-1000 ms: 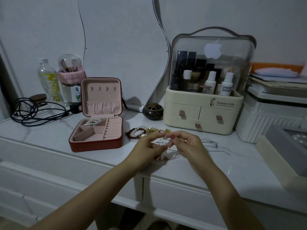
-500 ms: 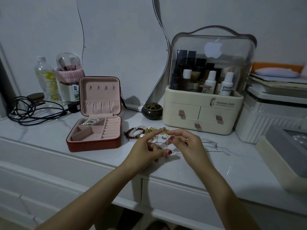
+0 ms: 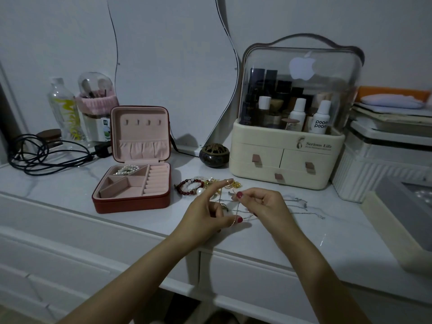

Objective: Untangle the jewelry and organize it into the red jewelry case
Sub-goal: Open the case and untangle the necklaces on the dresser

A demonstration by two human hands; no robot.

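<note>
The red jewelry case stands open on the white marble top, its pink lid upright. A pearl piece lies in its back left compartment. Right of the case is a heap of tangled jewelry with a dark red bead bracelet, pearls and gold pieces. My left hand and my right hand are raised just in front of the heap, each pinching a thin chain stretched between them. More silver chain trails on the top to the right.
A cream cosmetics organizer with a clear dome stands behind my hands. A small dark round pot sits beside it. Black cables, a bottle and a brush holder are at the back left. White boxes crowd the right.
My hands have drawn apart, stretching the thin chain between them. The left index finger has lifted toward the heap, and the view has shifted slightly.
</note>
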